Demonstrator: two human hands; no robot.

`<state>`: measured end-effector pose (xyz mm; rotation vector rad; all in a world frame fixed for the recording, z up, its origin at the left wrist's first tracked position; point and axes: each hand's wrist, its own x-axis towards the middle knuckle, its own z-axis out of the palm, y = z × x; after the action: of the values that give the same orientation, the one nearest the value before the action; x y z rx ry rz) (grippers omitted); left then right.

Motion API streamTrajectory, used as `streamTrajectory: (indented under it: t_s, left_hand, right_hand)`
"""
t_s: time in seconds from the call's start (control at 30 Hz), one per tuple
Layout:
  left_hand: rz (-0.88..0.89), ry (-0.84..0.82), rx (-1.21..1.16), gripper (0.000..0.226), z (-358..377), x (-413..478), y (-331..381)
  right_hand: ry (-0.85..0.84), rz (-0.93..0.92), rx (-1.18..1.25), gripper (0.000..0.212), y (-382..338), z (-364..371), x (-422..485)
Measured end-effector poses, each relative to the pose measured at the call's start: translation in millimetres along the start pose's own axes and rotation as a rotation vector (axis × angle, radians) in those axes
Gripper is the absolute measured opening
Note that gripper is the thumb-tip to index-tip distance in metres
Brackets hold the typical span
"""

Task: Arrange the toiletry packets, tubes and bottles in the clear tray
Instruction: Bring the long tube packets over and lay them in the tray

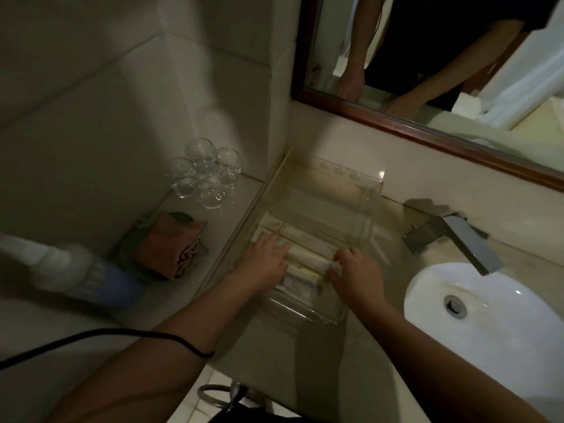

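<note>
A long pale packet (308,258) is held inside the clear tray (370,209), its long axis spanning between the hands: left hand (265,264) pressed on one end, right hand (355,271) pinching the other.

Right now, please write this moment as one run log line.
left hand: on packets | right hand: holds packet end | packets: inside clear tray | tray rear: empty

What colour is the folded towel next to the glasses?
The folded towel is pinkish-salmon, resting on something green, seen in the head view.
</note>
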<state>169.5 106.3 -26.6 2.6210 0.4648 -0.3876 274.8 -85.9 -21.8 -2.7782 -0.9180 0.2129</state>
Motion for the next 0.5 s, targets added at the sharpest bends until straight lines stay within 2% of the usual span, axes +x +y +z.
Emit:
streamTrajectory:
  t_s: [0.1, 0.2, 0.33, 0.5]
  left_hand:
    - [-0.016, 0.098, -0.067, 0.052, -3.8, -3.0, -1.9]
    - [0.034, 0.116, -0.029, 0.052, -4.9, -11.9, 10.6]
    - [0.115, 0.128, -0.009, 0.053, 1.2, -32.4, 51.3]
    - [0.184, 0.124, -0.007, 0.054, 19.2, -54.8, 112.5]
  right_hand:
    - [0.036, 0.045, 0.044, 0.029, 0.5, -2.1, -12.5]
    - [0.048, 0.062, 0.044, 0.03, 6.8, -2.6, -28.2]
    - [0.066, 0.075, 0.072, 0.028, 17.5, -7.7, -54.7]
    - [0.144, 0.183, 0.147, 0.029, 54.9, -25.6, -110.4]
